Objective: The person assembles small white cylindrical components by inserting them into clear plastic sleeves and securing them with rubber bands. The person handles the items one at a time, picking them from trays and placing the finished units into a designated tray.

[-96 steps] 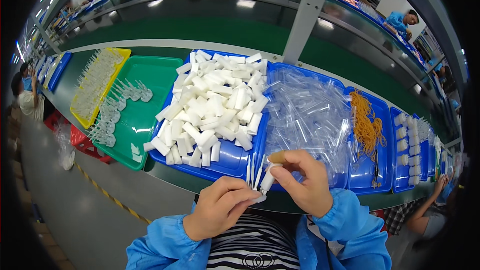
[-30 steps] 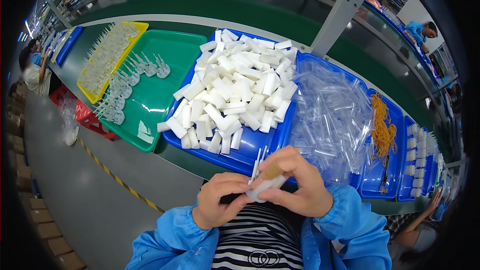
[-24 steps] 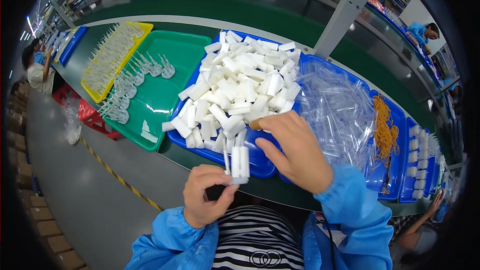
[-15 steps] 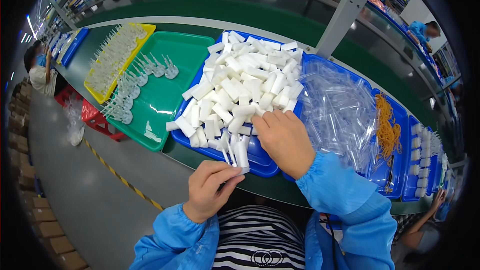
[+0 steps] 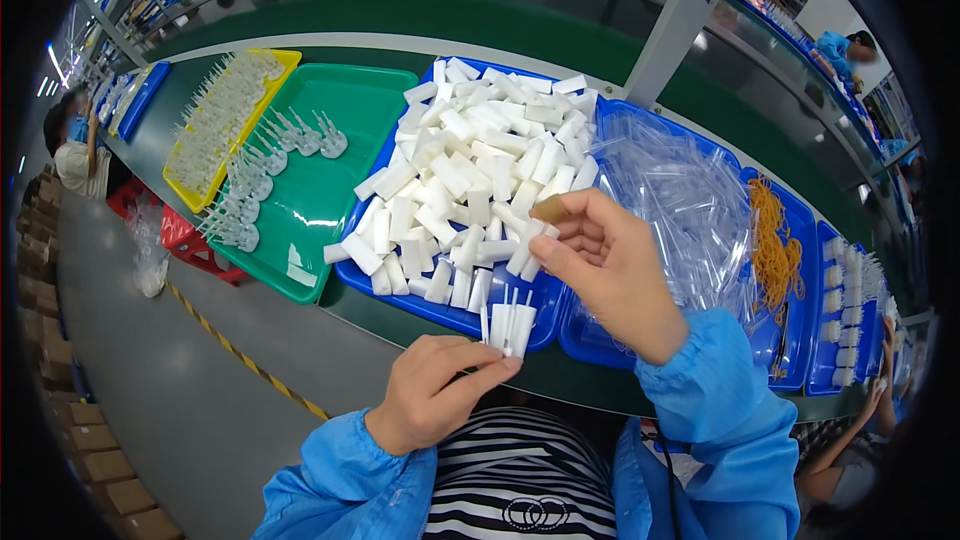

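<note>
- Left hand (image 5: 432,402) pinches a small bundle of white plastic pieces (image 5: 508,320) at the near rim of the blue tray (image 5: 450,315).
- Right hand (image 5: 610,265) hovers over the heap of white pieces (image 5: 480,180), fingertips closed on what looks like a small tan part (image 5: 550,208).
- Best to keep the bundle's ends level, adding one piece at a time.

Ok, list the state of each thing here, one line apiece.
left hand: pinching a small bundle of white pieces, upright
right hand: raised over the white pieces, rubber band at fingertips
blue tray: heaped with white pieces
green tray: mostly bare
yellow tray: full
</note>
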Motion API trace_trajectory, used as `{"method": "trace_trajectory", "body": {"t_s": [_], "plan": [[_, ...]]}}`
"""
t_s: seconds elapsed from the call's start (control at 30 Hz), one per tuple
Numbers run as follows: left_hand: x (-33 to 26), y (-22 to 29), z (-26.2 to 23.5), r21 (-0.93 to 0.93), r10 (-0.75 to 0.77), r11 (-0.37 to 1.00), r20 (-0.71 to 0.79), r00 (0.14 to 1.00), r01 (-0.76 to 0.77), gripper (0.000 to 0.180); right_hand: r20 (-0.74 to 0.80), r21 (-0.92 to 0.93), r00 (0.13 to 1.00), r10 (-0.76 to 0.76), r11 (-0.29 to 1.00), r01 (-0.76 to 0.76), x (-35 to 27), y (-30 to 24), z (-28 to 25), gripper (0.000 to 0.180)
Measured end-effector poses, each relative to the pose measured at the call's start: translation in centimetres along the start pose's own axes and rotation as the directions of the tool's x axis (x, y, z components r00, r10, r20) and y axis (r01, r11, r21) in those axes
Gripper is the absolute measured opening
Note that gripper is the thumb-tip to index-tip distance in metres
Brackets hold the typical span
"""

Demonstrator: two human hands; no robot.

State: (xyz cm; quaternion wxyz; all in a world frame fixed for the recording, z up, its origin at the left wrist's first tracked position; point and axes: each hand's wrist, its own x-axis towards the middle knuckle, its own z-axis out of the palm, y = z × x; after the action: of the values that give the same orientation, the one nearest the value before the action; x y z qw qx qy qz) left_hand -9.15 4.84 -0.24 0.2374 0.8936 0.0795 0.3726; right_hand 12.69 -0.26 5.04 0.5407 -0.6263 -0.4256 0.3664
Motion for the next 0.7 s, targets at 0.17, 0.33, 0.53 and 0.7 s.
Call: {"method": "trace_trajectory", "body": {"t_s": [0.17, 0.33, 0.53, 0.7], "plan": [[0.2, 0.3, -0.1, -0.002, 0.024, 1.000, 0.003, 1.000, -0.024, 0.037, 0.174, -0.073, 0.985, 0.006, 0.997, 0.007, -1.0, -0.1, -1.0, 0.026], [0.1, 0.2, 0.3, -0.001, 0.044, 0.999, 0.003, 0.999, -0.044, 0.037, 0.170, -0.017, 0.985, -0.036, 0.999, 0.040, -1.3, 0.7, -1.8, 0.026], [-0.3, 0.0, 1.1, -0.178, -0.086, 0.983, -0.195, 0.977, 0.051, 0.037, 0.381, -0.021, 0.923, -0.059, 0.997, 0.072, -2.8, 0.5, -1.4, 0.033], [-0.9, -0.1, 1.6, -0.280, -0.184, 0.953, -0.234, 0.955, 0.115, 0.038, 0.382, -0.019, 0.923, -0.051, 0.998, 0.063, -3.8, 0.7, -0.2, 0.042]]}}
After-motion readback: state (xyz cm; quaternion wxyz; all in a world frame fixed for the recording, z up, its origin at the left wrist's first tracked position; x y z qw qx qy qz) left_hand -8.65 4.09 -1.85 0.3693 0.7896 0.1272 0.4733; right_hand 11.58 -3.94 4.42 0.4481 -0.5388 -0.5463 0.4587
